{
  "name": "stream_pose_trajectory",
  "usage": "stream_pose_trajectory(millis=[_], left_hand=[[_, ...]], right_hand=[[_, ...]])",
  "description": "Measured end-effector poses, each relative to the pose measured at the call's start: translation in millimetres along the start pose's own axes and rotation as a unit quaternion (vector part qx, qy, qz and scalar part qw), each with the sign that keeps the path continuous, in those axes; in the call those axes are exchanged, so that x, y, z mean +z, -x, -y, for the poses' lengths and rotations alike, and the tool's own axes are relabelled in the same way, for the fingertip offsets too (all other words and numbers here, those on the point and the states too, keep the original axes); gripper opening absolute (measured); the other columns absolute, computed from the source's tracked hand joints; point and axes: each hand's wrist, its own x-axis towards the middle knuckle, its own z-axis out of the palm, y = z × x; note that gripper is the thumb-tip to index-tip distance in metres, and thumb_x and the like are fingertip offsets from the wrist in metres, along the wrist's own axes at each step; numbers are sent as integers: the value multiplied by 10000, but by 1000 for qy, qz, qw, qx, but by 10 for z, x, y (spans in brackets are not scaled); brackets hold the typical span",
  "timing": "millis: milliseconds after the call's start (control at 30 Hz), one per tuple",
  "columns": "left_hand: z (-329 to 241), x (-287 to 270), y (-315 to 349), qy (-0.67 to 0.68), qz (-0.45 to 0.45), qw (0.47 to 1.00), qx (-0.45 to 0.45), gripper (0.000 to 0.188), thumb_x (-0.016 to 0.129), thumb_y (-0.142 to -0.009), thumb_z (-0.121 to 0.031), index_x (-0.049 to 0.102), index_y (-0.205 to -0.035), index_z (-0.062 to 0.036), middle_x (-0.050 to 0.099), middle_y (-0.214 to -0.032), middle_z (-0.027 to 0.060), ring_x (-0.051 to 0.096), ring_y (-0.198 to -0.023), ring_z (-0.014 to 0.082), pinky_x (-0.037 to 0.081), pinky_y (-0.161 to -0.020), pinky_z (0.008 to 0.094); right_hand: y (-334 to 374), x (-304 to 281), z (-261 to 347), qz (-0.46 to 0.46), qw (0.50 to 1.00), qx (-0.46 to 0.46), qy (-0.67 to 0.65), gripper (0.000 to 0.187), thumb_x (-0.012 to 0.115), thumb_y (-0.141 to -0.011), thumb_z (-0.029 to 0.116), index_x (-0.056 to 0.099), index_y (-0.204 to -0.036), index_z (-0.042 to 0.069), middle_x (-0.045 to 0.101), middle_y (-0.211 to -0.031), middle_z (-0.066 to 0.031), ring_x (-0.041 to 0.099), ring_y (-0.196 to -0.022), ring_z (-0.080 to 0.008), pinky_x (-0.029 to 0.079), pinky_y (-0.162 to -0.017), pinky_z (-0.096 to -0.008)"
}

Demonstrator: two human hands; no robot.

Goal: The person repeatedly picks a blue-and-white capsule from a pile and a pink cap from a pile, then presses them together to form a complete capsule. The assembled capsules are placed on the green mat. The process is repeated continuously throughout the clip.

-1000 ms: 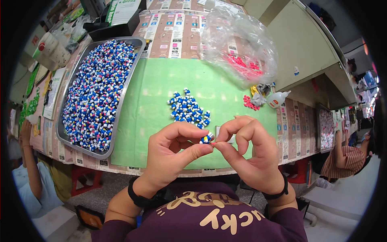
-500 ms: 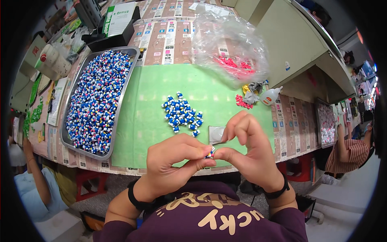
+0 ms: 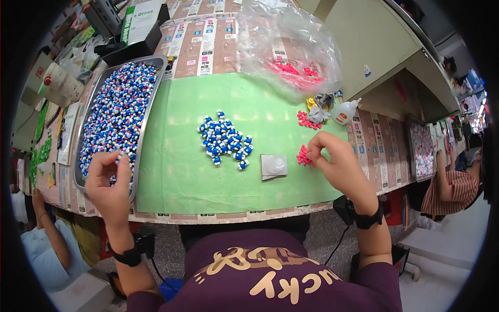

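Observation:
My left hand is over the near edge of a metal tray heaped with small blue-and-white figures. A small figure is pinched between its thumb and forefinger. My right hand is closed in a pinch at a small pile of pink pieces; whether a piece is between its fingertips is hidden. Between the hands lies a loose cluster of blue-and-white figures on a green mat. A small grey-white pad with a glossy blob of clear stuff lies nearer the right hand.
Beyond the right hand are more pink pieces, crumpled grey-and-yellow scraps and a white squeeze bottle. A clear plastic bag with pink pieces spreads behind. A metal cabinet stands right; co-workers sit at both sides.
My hands, together over the mat's near edge before, have parted. The left has moved to the tray with a small figure; the right has moved out to the pink pile.

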Motion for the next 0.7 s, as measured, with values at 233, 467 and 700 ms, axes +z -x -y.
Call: stream_pose_trajectory(millis=[233, 467, 700], left_hand=[[-89, -48, -85, -220, -13, 973, -75, 152, 684, -909, -63, 659, -1053, -20, 533, -829, -46, 459, -719, 27, 385, -604, 181], [-666, 1006, 190, 42, 329, 937, 108, 203, 694, -823, 5, 650, -1018, -24, 591, -976, 84, 621, -843, 211, 504, -676, 294], [-655, 1289, 272, -61, 402, 904, 132, 201, 706, -779, -11, 640, -968, -24, 587, -969, 113, 617, -823, 301, 507, -701, 394]], right_hand=[[-134, 131, 19, 68, 982, -42, 168, 114, 565, -770, -38, 510, -782, 61, 580, -737, -83, 587, -787, -293, 385, -790, -394], [-209, 198, 3, 118, 958, -77, 251, 120, 536, -776, -33, 513, -809, 80, 573, -762, -76, 577, -807, -285, 364, -805, -405], [-192, 234, -20, 73, 963, -107, 236, 133, 549, -768, -41, 510, -810, 79, 562, -748, -66, 564, -771, -288, 364, -802, -389]])
